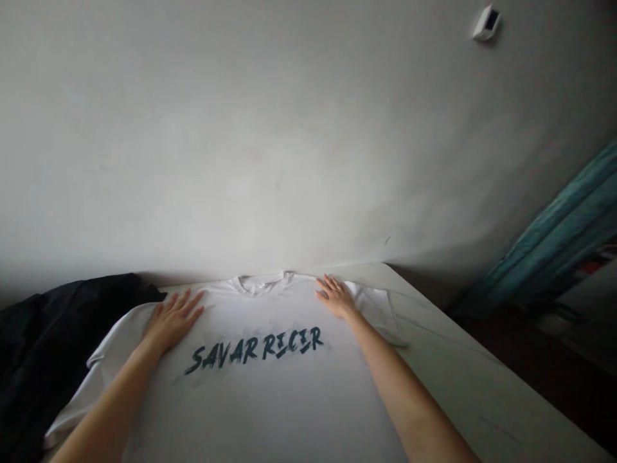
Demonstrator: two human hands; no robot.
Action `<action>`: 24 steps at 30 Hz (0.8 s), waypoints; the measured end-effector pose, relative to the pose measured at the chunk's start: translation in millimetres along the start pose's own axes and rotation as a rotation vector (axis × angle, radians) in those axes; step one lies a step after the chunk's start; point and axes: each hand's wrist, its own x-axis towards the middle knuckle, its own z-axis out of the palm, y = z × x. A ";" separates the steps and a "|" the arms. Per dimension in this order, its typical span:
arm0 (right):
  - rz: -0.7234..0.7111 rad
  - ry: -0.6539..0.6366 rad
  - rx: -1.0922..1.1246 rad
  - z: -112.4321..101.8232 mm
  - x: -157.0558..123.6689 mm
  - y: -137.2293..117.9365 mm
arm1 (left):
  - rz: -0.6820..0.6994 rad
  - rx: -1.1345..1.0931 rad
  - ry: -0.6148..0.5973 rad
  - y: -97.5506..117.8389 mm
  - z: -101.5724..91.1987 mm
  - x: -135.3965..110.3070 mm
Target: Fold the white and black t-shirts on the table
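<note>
A white T-shirt [270, 411] with dark brush-style lettering across the chest lies spread face up, its collar toward the wall. My left hand [173, 319] rests flat on the shirt near the left shoulder, fingers apart. On the other side, my right hand [335, 296] lies flat near the right shoulder, fingers stretched toward the collar. Neither hand grips the cloth. The right sleeve is laid out on the tabletop, while the left sleeve lies partly behind my left forearm. The shirt's lower hem is out of view.
The pale marble-patterned table [448, 360] meets a grey wall [270, 161] at the back. A dark heap of cloth [62, 341] lies along the left side. Past the table's right edge are dark floor and a teal curtain [554, 225]. A small white device [486, 24] is mounted high on the wall.
</note>
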 end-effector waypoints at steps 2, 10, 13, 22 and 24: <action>0.022 -0.005 0.010 -2.1 -1.2 0.2 | 0.003 0.017 0.001 -4.0 4.0 1.3; 0.013 0.016 0.014 3.1 -1.6 -0.4 | -0.030 0.010 -0.059 5.4 -5.3 -4.1; 0.018 -0.004 -0.009 1.2 -3.5 0.7 | -0.028 -0.012 -0.060 14.2 -17.5 -10.1; -0.117 0.024 -0.026 -23.9 -29.4 -119.6 | -0.005 0.020 0.185 79.3 -36.8 -58.3; -0.267 0.028 0.057 -16.7 -49.4 -168.6 | -0.009 -0.026 0.157 103.4 -29.2 -79.2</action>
